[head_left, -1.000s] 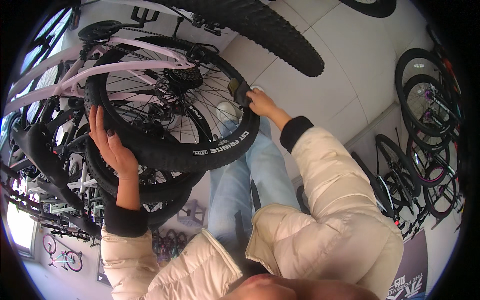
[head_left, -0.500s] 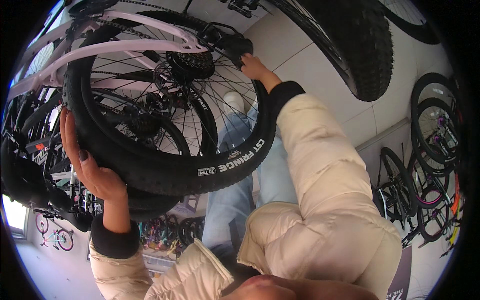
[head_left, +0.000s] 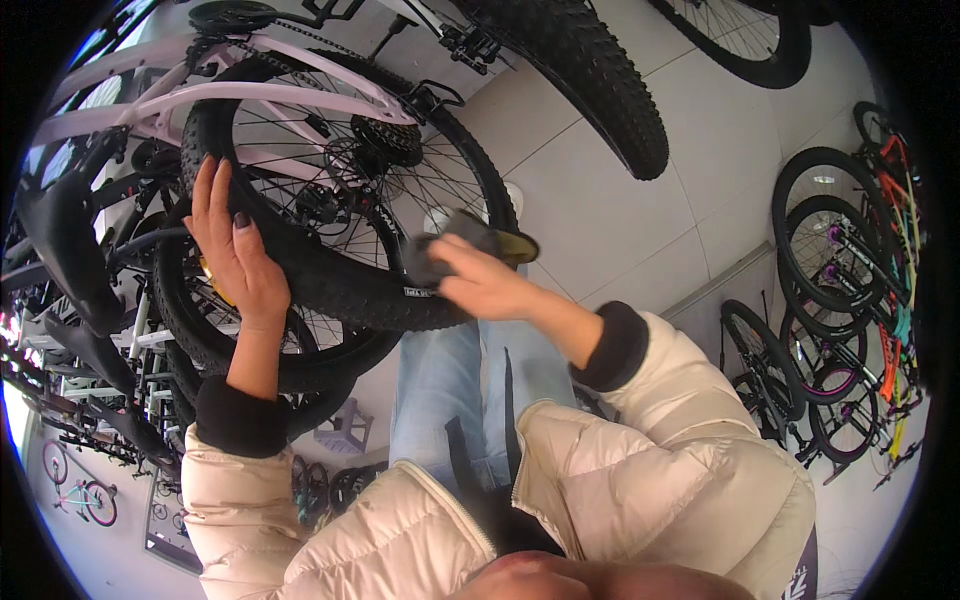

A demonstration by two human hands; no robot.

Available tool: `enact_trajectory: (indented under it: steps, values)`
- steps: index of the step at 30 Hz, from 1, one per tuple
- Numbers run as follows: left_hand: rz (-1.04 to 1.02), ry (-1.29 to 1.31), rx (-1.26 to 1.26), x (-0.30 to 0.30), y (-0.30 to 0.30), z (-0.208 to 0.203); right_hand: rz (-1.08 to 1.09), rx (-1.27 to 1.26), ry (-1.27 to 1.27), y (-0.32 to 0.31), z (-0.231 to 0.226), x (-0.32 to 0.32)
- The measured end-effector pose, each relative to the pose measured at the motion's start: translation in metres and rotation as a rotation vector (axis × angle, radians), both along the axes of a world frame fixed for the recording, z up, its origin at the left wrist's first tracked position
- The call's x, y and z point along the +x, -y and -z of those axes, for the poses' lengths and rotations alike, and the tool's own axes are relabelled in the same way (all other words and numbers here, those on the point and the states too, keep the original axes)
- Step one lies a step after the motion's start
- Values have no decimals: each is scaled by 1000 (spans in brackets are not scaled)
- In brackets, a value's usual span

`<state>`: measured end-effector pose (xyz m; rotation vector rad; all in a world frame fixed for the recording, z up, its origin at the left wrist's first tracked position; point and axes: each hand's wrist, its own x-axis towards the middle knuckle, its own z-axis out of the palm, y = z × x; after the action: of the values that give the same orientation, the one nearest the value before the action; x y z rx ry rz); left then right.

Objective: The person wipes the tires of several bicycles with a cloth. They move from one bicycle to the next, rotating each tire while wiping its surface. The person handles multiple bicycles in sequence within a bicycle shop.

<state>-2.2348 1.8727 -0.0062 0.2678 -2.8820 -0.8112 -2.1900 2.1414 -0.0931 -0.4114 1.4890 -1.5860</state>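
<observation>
A pale pink bicycle frame carries a rear wheel with a wide knobby black tyre. My left hand lies open along the tyre's left side, fingers stretched out and palm against the rubber. In my right hand is a soft grey and olive cloth, blurred by motion, at the tyre's near right part. It covers some of the tyre, and the fingertips are partly hidden in it. Spokes, a cassette and a chain show inside and beside the wheel.
Another bicycle's knobby tyre juts in at the top right. More bicycles stand along the right side. Black saddles crowd the left, and a small purple stool stands below the wheel. Pale tiles cover the floor.
My right hand has moved with the cloth from near the rear axle down toward the tyre's near edge. My left hand stays on the tyre. The view has shifted.
</observation>
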Motion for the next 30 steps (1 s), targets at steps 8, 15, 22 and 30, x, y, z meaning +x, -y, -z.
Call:
enact_trajectory:
  steps: [8,15,22,30]
  values:
    - [-39,-113,110,3,2,7,314,-129,-9,191,-37,-104]
    - [-3,-135,28,0,6,9,41,-87,-240,45,-11,-15]
    - [-11,-136,39,2,4,7,-65,513,-140,-91,78,53]
    - [-86,-168,3,3,-2,5,107,640,-12,-25,51,34]
